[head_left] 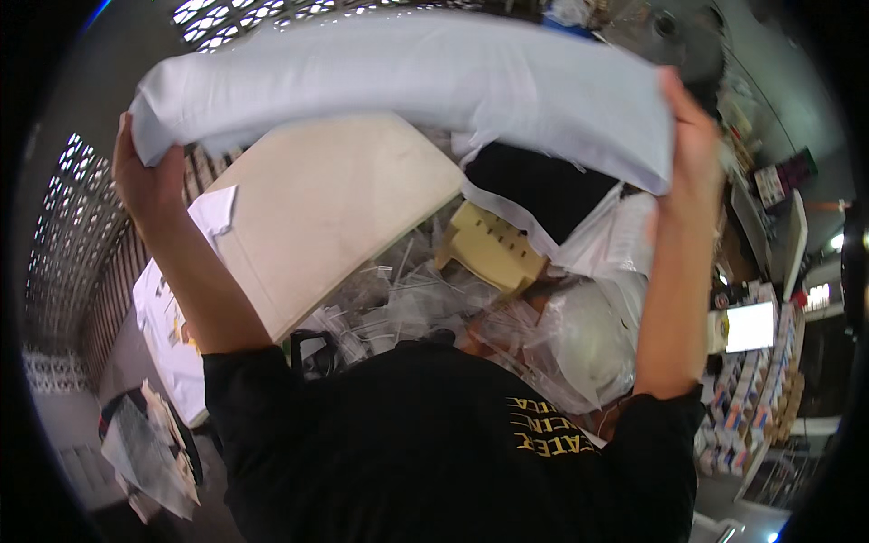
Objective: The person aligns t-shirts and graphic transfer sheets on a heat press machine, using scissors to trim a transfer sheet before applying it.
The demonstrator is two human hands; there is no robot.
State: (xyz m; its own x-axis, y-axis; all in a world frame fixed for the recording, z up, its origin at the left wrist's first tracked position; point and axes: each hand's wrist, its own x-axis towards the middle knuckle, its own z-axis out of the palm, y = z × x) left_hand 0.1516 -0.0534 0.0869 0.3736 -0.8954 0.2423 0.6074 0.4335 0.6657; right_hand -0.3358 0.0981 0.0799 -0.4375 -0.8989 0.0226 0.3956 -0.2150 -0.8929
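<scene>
A long folded white cloth (389, 68) is stretched between my two raised hands, above the far part of the table. My left hand (154, 176) grips its left end, thumb and fingers closed around the edge. At the opposite end my right hand (690, 136) holds the cloth, slightly smeared by motion. Underneath, a cream-coloured tabletop (335, 199) shows, with part of a white garment (214, 213) on its left edge. Black fabric with white edges (543, 190) lies to the right, partly covered by the raised cloth.
A yellow plastic chair or stool (493, 249) stands beside the table, among clear plastic bags (389, 303). A large plastic-wrapped bundle (593, 339) is near my right arm. Another white printed garment (167, 330) hangs at the left. Shelves with small boxes (747, 398) stand far right.
</scene>
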